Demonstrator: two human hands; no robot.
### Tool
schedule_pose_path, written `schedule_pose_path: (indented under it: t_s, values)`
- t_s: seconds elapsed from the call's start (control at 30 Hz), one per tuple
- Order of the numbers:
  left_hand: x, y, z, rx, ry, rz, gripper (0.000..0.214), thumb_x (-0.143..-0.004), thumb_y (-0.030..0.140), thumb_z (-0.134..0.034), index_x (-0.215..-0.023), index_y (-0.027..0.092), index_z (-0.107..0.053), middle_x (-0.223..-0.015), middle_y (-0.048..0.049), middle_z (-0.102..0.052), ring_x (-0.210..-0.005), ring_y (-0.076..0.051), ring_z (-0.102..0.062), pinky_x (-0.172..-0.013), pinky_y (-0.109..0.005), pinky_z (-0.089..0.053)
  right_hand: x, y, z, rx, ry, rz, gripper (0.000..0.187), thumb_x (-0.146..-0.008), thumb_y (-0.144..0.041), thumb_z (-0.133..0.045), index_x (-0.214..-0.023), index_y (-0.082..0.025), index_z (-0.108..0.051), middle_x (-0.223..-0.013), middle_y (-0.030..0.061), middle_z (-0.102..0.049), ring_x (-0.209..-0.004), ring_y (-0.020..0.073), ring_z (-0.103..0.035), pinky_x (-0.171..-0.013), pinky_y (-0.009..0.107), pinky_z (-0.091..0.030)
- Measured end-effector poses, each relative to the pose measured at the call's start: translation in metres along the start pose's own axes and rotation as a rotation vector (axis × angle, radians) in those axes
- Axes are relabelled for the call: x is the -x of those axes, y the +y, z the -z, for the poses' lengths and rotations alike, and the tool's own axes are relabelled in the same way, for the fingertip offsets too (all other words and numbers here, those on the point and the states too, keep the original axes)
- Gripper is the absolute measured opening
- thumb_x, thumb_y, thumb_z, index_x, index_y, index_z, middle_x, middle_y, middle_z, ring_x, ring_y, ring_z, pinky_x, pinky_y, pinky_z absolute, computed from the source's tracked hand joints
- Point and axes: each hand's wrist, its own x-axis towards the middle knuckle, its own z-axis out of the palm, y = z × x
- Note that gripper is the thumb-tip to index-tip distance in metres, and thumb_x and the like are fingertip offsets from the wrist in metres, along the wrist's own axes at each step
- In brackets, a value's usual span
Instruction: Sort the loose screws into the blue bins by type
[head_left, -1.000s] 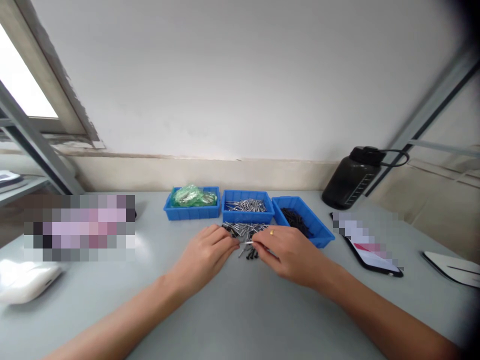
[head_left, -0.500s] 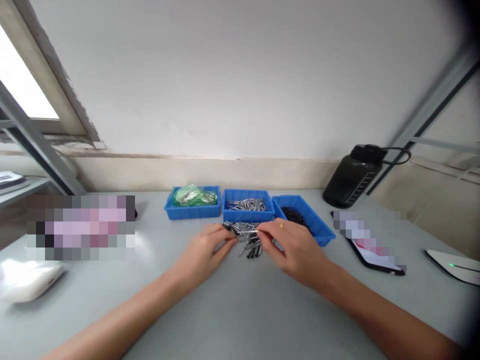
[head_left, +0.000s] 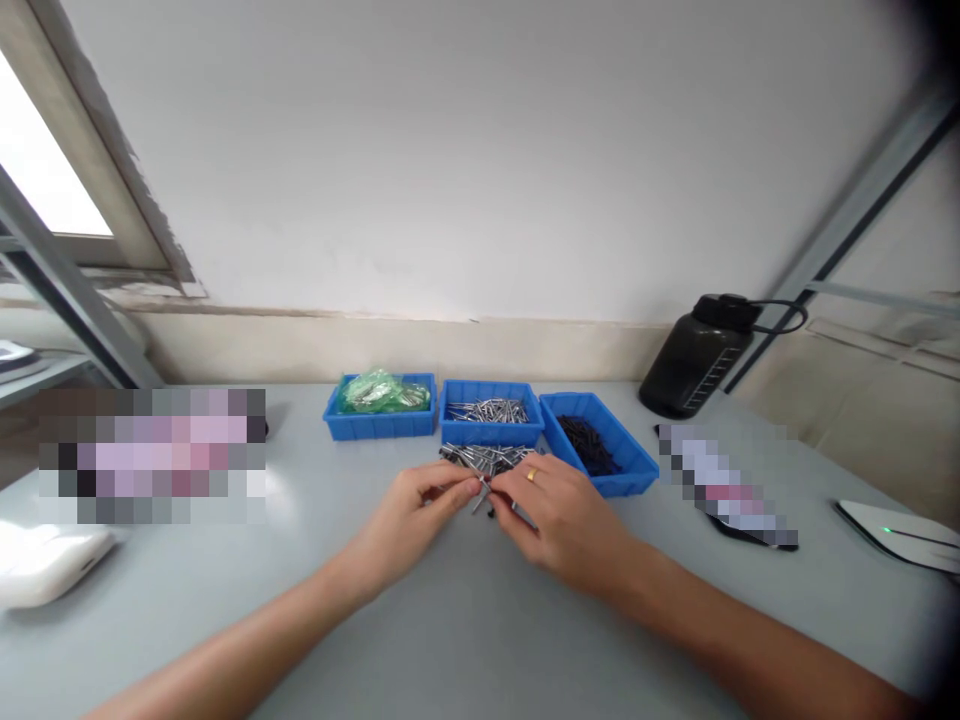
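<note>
My left hand and my right hand meet fingertip to fingertip over the front of a loose pile. The pile mixes slim silver fasteners, like screws or nails, with a few black ones. In my right hand's pinch is a thin silver fastener, mostly covered by the fingers. My left thumb and forefinger are pinched against its end; whatever they hold is hidden. Just behind stands a blue bin of silver fasteners. To its right, an angled blue bin contains black screws.
A third blue bin on the left holds a green plastic bag of metal pieces. A dark water bottle, a phone and a white mouse are at right. At left lie a blurred-out device and a white case.
My hands have drawn together, the right one moving left, so their fingertips meet. The silver piece, plainly visible in my right fingers before, is now mostly covered. The view has shifted slightly.
</note>
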Motion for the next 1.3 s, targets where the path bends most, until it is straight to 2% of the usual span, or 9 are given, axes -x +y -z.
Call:
schedule_pose_path:
  t_s: [0.13, 0.27, 0.37, 0.47, 0.63, 0.77, 0.93, 1.1, 1.3]
  values:
    - [0.000, 0.002, 0.001, 0.032, -0.045, 0.017, 0.021, -0.087, 0.034, -0.052, -0.085, 0.018, -0.066, -0.083, -0.0007, -0.064, -0.079, -0.015, -0.054, -0.069, -0.024, -0.042, 0.001, -0.001, -0.001, 0.038, -0.082, 0.051, 0.022, -0.091, -0.021, -0.043, -0.074, -0.017, -0.056, -0.066, 0.0026, -0.057, -0.067, 0.0165, -0.051, -0.063, 0.029, -0.037]
    - [-0.001, 0.000, 0.002, 0.029, -0.092, 0.066, 0.023, -0.088, 0.036, -0.049, -0.082, 0.017, -0.061, -0.076, 0.0004, -0.060, -0.073, -0.013, -0.052, -0.065, -0.023, -0.041, 0.001, 0.003, -0.001, 0.031, -0.123, 0.063, 0.021, -0.091, -0.022, -0.044, -0.076, -0.017, -0.057, -0.066, 0.0024, -0.058, -0.066, 0.0168, -0.053, -0.062, 0.029, -0.039]
    - [0.000, -0.002, 0.001, -0.067, -0.098, 0.042, 0.022, -0.088, 0.034, -0.047, -0.077, 0.017, -0.055, -0.070, 0.0021, -0.055, -0.068, -0.012, -0.049, -0.062, -0.022, -0.040, 0.001, 0.007, 0.001, -0.021, -0.068, 0.001, 0.016, -0.091, -0.022, -0.045, -0.098, -0.015, -0.058, -0.075, 0.0035, -0.062, -0.070, 0.0169, -0.056, -0.066, 0.029, -0.042]
    - [0.003, -0.001, -0.001, -0.170, -0.098, 0.019, 0.020, -0.087, 0.030, -0.046, -0.073, 0.017, -0.050, -0.065, 0.0038, -0.050, -0.061, -0.011, -0.044, -0.056, -0.021, -0.037, 0.000, 0.010, 0.002, -0.022, -0.063, -0.018, 0.029, -0.091, -0.021, -0.044, -0.119, -0.013, -0.050, -0.083, 0.0059, -0.063, -0.078, 0.0181, -0.058, -0.071, 0.030, -0.044]
    - [0.004, 0.002, -0.001, -0.241, -0.054, 0.013, 0.020, -0.087, 0.031, -0.046, -0.074, 0.018, -0.052, -0.064, 0.0034, -0.052, -0.060, -0.011, -0.045, -0.054, -0.021, -0.036, -0.001, 0.013, -0.003, 0.040, -0.136, 0.049, 0.023, -0.094, -0.021, -0.039, -0.099, -0.015, -0.060, -0.075, 0.0053, -0.062, -0.073, 0.0182, -0.058, -0.069, 0.031, -0.044]
    - [0.002, -0.001, 0.001, -0.247, -0.024, -0.006, 0.020, -0.089, 0.032, -0.046, -0.079, 0.018, -0.056, -0.065, 0.0032, -0.055, -0.062, -0.012, -0.049, -0.057, -0.022, -0.039, -0.001, 0.015, -0.005, 0.070, -0.125, 0.061, 0.025, -0.095, -0.021, -0.038, -0.090, -0.015, -0.062, -0.070, 0.0047, -0.061, -0.068, 0.0172, -0.057, -0.068, 0.030, -0.044]
    - [0.000, -0.003, 0.004, -0.274, 0.003, -0.043, 0.019, -0.089, 0.030, -0.046, -0.080, 0.018, -0.058, -0.067, 0.0026, -0.057, -0.063, -0.012, -0.051, -0.058, -0.022, -0.039, -0.002, 0.014, 0.001, 0.058, -0.134, 0.010, 0.026, -0.095, -0.021, -0.038, -0.090, -0.015, -0.062, -0.070, 0.0046, -0.062, -0.068, 0.0167, -0.057, -0.064, 0.029, -0.042]
    - [0.000, -0.002, 0.006, -0.265, 0.028, -0.086, 0.023, -0.092, 0.033, -0.044, -0.082, 0.018, -0.058, -0.072, 0.0015, -0.061, -0.067, -0.012, -0.053, -0.058, -0.022, -0.040, -0.003, 0.015, 0.003, 0.038, -0.140, -0.022, 0.027, -0.096, -0.023, -0.036, -0.093, -0.016, -0.062, -0.073, 0.0051, -0.063, -0.072, 0.0168, -0.058, -0.067, 0.028, -0.043]
    - [0.001, -0.006, 0.006, -0.278, 0.086, -0.125, 0.019, -0.091, 0.031, -0.047, -0.090, 0.019, -0.061, -0.073, 0.0010, -0.062, -0.067, -0.013, -0.055, -0.054, -0.020, -0.041, -0.001, 0.011, -0.003, 0.050, -0.226, -0.015, 0.024, -0.095, -0.022, -0.039, -0.086, -0.016, -0.061, -0.071, 0.0035, -0.063, -0.069, 0.0161, -0.059, -0.064, 0.028, -0.043]
